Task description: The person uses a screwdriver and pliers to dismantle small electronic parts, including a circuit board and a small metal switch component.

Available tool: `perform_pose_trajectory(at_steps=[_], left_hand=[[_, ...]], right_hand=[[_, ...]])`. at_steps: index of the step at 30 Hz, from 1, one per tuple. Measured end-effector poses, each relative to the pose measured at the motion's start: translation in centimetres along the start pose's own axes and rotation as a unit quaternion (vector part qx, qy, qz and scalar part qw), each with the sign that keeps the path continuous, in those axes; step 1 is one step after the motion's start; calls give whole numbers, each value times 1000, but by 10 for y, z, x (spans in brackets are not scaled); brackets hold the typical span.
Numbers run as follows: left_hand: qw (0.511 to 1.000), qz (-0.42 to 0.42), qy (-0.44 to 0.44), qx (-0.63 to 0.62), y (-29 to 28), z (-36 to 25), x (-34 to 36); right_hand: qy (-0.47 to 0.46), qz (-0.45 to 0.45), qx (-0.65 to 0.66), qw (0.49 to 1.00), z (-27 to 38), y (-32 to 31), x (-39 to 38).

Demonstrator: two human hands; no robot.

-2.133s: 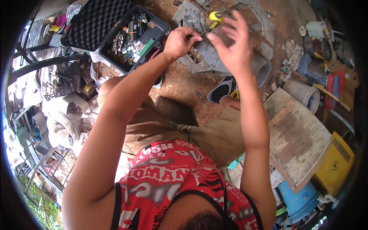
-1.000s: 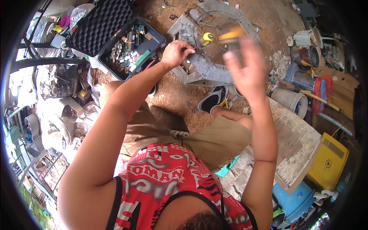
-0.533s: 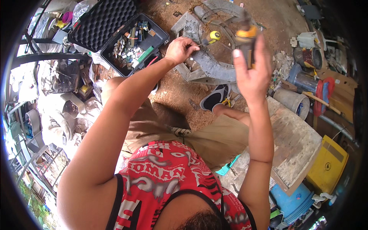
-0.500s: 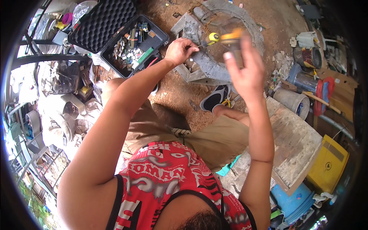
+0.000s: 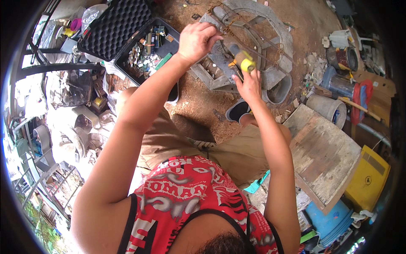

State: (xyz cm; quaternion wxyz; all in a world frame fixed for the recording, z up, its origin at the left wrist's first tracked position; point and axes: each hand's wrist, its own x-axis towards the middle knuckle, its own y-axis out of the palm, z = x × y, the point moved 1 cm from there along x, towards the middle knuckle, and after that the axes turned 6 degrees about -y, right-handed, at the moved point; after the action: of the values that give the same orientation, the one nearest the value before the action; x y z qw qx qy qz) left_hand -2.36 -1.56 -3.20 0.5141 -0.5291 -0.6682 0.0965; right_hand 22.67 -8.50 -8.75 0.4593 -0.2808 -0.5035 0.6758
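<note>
My left hand (image 5: pixel 198 42) is closed in a pinch above the near left part of a grey metal ring frame (image 5: pixel 286 46). Whatever is between its fingertips is too small to make out. My right hand (image 5: pixel 250 86) is closed around the dark handle of a hammer-shaped tool (image 5: pixel 248 64). Its head, smeared by motion, shows bright yellow-green at one end and grey at the other. The tool is over the frame's near side, a short way right of my left hand. Rusty wire (image 5: pixel 229 31) lies on the frame.
An open black case (image 5: pixel 127 78) full of small parts lies left of the frame, its foam-lined lid (image 5: pixel 116 29) raised. To the right are a worn board (image 5: pixel 323 156), a grey bucket (image 5: pixel 325 108), a yellow box (image 5: pixel 368 178) and a blue container (image 5: pixel 327 222). My shod foot (image 5: pixel 238 111) is near the frame.
My right hand has moved down and left with the tool, which has turned so its yellow end faces nearer me. My left hand has shifted slightly up, still pinched.
</note>
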Motion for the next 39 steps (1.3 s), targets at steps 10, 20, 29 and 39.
perform_pose_trajectory(at_steps=[10, 20, 29, 39], left_hand=[[993, 41, 107, 27, -31, 9, 15], [969, 45, -18, -243, -39, -5, 27], [962, 113, -20, -248, -49, -11, 25], [976, 4, -28, -218, -41, -24, 21]], right_hand=[[126, 155, 657, 727, 77, -137, 25], [141, 90, 639, 751, 79, -124, 11], [108, 141, 581, 794, 59, -143, 13], [40, -61, 425, 902, 79, -114, 0]])
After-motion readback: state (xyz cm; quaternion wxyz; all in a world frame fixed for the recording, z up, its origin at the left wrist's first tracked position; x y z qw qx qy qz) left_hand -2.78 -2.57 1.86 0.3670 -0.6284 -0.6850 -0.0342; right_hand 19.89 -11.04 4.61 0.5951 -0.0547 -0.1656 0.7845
